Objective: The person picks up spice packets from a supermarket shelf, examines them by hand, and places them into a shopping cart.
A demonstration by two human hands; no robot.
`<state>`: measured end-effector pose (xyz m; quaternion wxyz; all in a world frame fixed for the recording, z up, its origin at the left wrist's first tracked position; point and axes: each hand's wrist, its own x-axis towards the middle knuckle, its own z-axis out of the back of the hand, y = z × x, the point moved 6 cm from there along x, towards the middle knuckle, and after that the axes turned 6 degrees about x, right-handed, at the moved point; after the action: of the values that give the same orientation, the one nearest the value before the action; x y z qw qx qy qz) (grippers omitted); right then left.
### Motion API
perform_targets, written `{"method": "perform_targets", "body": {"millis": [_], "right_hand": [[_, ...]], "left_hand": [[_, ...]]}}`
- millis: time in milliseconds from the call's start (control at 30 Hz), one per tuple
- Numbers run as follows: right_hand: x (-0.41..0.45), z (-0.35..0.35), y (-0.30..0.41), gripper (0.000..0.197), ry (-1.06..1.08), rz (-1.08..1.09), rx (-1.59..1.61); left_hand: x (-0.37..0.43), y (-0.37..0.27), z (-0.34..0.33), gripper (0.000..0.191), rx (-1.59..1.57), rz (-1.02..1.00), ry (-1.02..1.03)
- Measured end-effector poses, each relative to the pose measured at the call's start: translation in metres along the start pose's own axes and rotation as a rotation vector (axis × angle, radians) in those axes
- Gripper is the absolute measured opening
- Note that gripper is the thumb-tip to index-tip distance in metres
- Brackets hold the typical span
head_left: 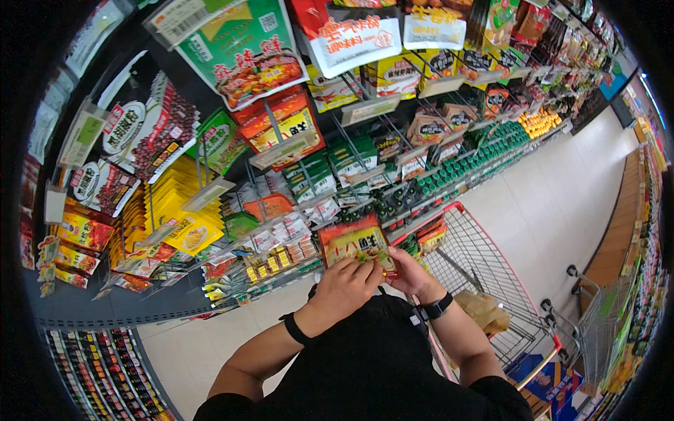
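In front of my chest, a red and yellow seasoning packet [345, 239] is held upright between both hands, its printed face partly blurred. My left hand [345, 289], with a black band at the wrist, lies bent across the lower front, covering part of the print. My right hand [412, 274], below a black watch, grips the lower right edge with its thumb on the front. A similar red and yellow packet [295, 129] hangs from a hook on the rack ahead.
Hanging seasoning pouches, including yellow packets [192, 210] and a large green pouch [247, 52], fill the rack, whose hooks and price tags [371, 109] jut out. A wire shopping cart [476, 252] at my right holds a brown paper bag [482, 310]. Another cart [592, 310] stands farther right.
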<state>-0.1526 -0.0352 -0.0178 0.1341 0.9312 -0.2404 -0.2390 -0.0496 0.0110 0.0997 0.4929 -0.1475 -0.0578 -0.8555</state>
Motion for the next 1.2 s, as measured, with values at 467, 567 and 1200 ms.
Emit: {"method": "perform_targets", "body": {"millis": [467, 567, 1200], "right_hand": [[0.014, 0.011, 0.015, 0.043, 0.013, 0.176, 0.233], [0.024, 0.004, 0.013, 0.04, 0.022, 0.08, 0.303], [0.043, 0.007, 0.06, 0.046, 0.051, 0.297, 0.316]], "left_hand": [[0.002, 0.001, -0.001, 0.025, 0.001, -0.121, 0.005], [-0.001, -0.001, -0.006, 0.02, 0.036, -0.149, 0.023], [-0.014, 0.041, -0.021, 0.019, -0.164, 0.084, 0.064]]}}
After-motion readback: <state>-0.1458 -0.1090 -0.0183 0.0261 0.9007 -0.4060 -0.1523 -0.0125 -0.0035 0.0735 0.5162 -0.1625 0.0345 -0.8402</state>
